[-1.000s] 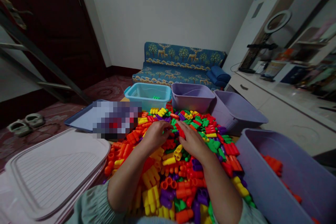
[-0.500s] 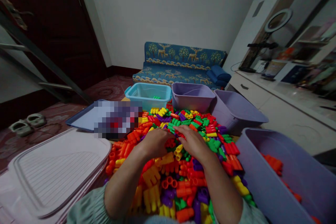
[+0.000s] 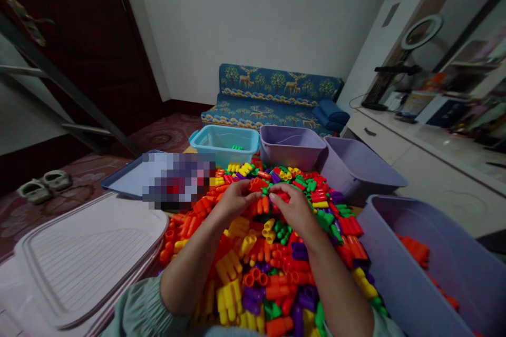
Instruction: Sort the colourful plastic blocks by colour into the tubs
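Observation:
A large heap of bullet-shaped plastic toy blocks (image 3: 229,300) in red, orange, yellow, green and purple covers the table in front of me. Above its middle, my left hand (image 3: 238,201) is closed on a red-orange block (image 3: 258,185), whose lower part my fingers hide. My right hand (image 3: 291,204) faces it from the right, thumb and fingertips pinched at a small green block (image 3: 265,191) between both hands. An orange block (image 3: 262,205) shows just under the fingertips; whether it is held or lies on the heap is unclear.
Behind the heap stand a light blue bin (image 3: 225,155) with a few green blocks and a purple bin (image 3: 292,155). Another purple bin (image 3: 358,171) is to the right; a nearer one (image 3: 379,253) contains orange blocks. A pale lid (image 3: 95,253) and a tray (image 3: 130,176) lie left.
My hands have risen from the heap, bringing up a red-orange block and a green one. Fingers that reached down among the blocks now meet at the fingertips. The view has shifted slightly.

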Motion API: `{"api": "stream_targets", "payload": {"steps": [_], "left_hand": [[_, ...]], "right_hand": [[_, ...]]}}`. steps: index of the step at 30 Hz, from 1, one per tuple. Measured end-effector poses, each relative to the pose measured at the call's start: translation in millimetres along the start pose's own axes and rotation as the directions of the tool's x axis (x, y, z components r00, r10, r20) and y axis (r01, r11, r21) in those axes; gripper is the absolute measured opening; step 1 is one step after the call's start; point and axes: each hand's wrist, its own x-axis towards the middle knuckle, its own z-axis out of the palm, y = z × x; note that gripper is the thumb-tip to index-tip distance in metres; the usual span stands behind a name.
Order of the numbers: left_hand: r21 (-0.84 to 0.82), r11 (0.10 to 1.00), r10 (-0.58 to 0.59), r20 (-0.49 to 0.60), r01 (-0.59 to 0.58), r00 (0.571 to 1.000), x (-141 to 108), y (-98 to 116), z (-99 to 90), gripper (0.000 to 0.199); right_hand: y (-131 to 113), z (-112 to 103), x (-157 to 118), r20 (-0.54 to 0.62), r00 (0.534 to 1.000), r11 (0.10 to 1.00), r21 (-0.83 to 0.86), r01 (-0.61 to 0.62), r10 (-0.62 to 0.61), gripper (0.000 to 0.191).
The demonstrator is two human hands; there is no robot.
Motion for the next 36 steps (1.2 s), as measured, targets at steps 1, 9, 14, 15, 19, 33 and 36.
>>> {"api": "stream_targets", "payload": {"steps": [1,9,14,15,19,33,36], "left_hand": [[-0.095,0.994,-0.05,0.006,0.051,0.999,-0.6,1.3,0.7,0.033],[-0.494,0.845,-0.246,-0.016,0.206,0.969,-7.0,9.8,0.9,0.034],[-0.56,0.806,-0.223,0.013,0.192,0.975,-7.6,11.5,-1.1,0.041],[-0.568,0.801,-0.211,0.027,0.189,0.977,-7.9,11.8,-1.5,0.043],[-0.579,0.798,-0.132,0.102,0.167,0.986,-8.9,11.0,-2.7,0.056],[-0.598,0.779,-0.22,0.02,0.188,0.975,-2.2,6.2,-6.2,0.014],[-0.603,0.77,-0.24,0.025,0.206,0.971,-2.4,7.9,-5.5,0.017]], "right_hand": [[-0.6,0.1,-0.2,0.001,1.0,0.997,0.072,-0.02,0.02,0.019],[-2.4,4.6,-4.6,0.116,0.978,0.881,0.426,-0.207,0.174,0.043],[-5.9,5.8,-5.1,0.187,0.972,0.866,0.452,-0.214,0.143,0.058],[-6.8,5.5,-5.0,0.182,0.973,0.873,0.441,-0.208,0.14,0.058],[-8.8,4.0,-3.9,0.118,0.985,0.904,0.395,-0.164,0.127,0.052],[6.7,-6.6,1.3,-0.106,0.994,0.995,-0.096,0.005,-0.016,0.037],[10.3,-6.4,0.0,-0.044,0.994,0.949,-0.304,0.08,-0.098,0.042]]}}
